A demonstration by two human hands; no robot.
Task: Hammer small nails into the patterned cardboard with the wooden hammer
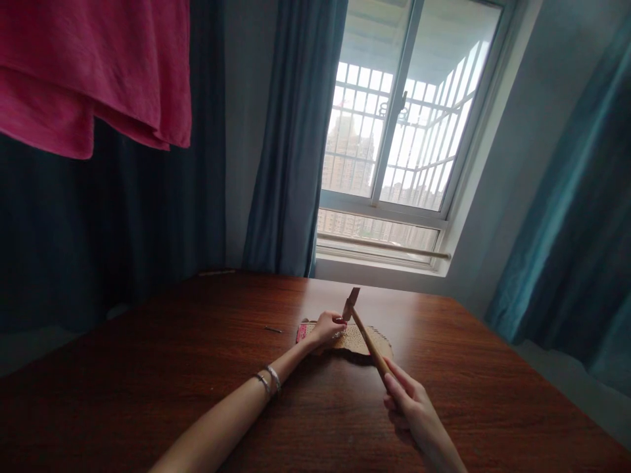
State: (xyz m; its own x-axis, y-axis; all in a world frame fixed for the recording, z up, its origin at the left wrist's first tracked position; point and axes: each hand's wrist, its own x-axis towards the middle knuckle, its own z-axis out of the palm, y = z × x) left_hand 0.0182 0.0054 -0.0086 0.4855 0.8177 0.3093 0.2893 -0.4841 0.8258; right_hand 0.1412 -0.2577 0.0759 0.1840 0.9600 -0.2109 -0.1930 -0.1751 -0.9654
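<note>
My right hand [407, 402] is closed round the wooden handle of a small hammer [367, 341], whose metal head is raised above a flat tan perforated board [362, 340] on the brown wooden table [197, 368]. My left hand [326, 328] rests on the board's left part, fingers pinched together just under the hammer head on something too small to make out. Bracelets circle my left wrist. A pink edge shows at the board's left end.
A thin dark nail-like piece [273, 329] lies on the table left of the board. Behind the table are a barred window [394, 144], blue curtains [290, 144] on both sides, and a pink cloth [93, 72] hanging top left.
</note>
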